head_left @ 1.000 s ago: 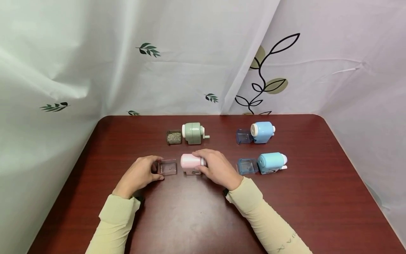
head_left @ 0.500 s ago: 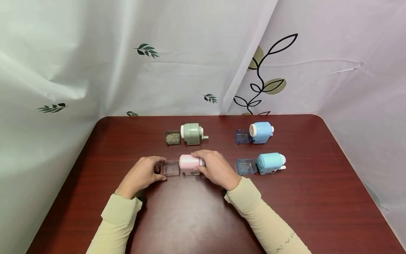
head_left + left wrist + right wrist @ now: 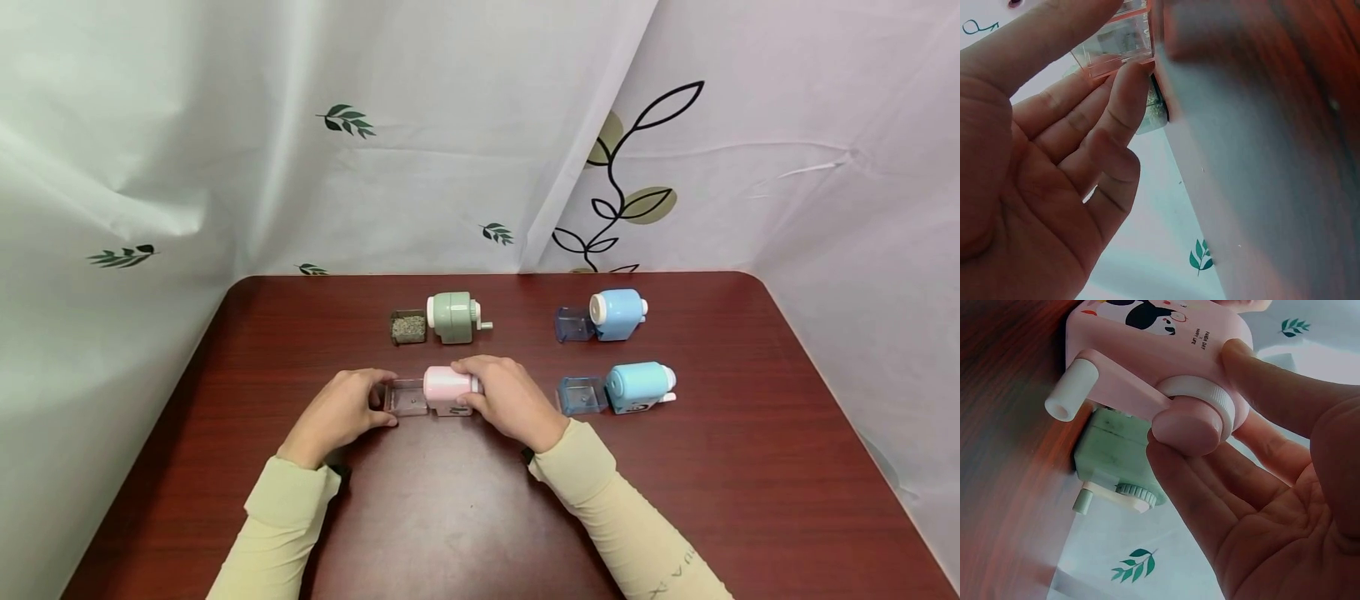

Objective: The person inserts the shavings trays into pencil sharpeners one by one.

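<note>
A pink hand-crank pencil sharpener (image 3: 446, 383) with a panda print stands on the table in the head view. My right hand (image 3: 513, 400) grips its crank end from the right. In the right wrist view the thumb lies on the pink body and the fingers are around the far side, beside the crank handle (image 3: 1072, 390). My left hand (image 3: 341, 412) pinches the clear pink shavings drawer (image 3: 407, 400) by its sides, thumb at the near side. The drawer's right end meets the sharpener's left side; how far it goes in is hidden. It holds no visible shavings.
Behind stands a green sharpener (image 3: 453, 317), its drawer (image 3: 408, 327) of shavings beside it. To the right are a blue sharpener (image 3: 621, 314) with its drawer (image 3: 573, 325) and a turquoise sharpener (image 3: 639, 387) with its drawer (image 3: 582, 395). A white curtain (image 3: 420, 192) hangs behind the table.
My left hand has slid the pink drawer rightward, closing the gap to the pink sharpener. My right hand has stayed on the sharpener. The head view has shifted slightly.
</note>
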Demonstrator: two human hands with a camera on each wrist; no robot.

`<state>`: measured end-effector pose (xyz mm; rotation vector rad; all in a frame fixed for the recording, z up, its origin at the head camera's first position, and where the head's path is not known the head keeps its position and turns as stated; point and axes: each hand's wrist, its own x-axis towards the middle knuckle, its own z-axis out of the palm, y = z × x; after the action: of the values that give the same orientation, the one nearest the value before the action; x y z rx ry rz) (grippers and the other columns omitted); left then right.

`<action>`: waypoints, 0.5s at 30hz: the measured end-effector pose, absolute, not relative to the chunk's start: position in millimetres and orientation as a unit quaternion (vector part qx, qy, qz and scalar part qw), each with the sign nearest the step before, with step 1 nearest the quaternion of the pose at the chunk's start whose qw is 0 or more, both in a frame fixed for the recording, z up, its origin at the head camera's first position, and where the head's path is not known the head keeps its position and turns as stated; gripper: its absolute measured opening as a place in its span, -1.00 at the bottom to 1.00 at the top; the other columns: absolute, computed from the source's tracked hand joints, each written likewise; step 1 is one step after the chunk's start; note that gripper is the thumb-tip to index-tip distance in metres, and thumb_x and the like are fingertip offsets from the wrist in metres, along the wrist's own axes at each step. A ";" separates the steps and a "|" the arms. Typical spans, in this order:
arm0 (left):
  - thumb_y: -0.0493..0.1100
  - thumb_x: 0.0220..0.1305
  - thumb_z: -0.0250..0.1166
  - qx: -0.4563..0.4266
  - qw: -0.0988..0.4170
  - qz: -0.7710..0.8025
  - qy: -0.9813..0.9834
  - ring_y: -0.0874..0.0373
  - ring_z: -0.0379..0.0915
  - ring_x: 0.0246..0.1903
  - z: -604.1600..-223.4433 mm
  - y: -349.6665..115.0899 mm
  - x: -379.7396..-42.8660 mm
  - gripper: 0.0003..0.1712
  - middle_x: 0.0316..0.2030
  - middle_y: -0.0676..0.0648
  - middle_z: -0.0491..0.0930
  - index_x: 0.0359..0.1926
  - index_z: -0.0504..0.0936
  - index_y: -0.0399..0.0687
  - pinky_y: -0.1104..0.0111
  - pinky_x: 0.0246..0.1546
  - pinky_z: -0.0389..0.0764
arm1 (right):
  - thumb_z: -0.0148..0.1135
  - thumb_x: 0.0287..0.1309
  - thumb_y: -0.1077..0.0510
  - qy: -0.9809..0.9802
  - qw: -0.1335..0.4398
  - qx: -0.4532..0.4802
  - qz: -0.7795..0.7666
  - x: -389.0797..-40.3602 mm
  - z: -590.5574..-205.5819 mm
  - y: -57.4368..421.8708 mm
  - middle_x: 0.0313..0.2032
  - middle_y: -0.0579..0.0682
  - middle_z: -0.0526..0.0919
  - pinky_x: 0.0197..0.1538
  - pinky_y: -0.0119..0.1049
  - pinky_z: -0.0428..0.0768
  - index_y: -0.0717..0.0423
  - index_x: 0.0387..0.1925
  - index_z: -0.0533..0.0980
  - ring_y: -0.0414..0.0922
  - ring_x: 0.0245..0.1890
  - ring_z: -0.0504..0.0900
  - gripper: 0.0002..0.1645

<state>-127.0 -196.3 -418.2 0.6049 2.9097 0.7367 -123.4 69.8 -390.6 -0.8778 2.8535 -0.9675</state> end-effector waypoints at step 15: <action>-0.21 -0.13 0.66 0.197 0.040 0.245 0.949 0.31 0.39 -0.57 -422.6 -188.4 -127.1 -0.37 -0.59 0.12 0.48 0.03 0.68 -0.25 0.35 -0.48 0.47 | 0.46 0.17 0.19 0.910 0.003 -0.278 -0.307 -123.5 -390.3 71.0 0.06 0.08 0.69 0.11 -0.10 0.59 0.20 0.11 0.62 -0.02 0.04 0.67 -0.53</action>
<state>-127.1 -188.4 -422.6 0.6037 2.9056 0.7494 -123.5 71.0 -390.3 -0.8727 2.8529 -0.9638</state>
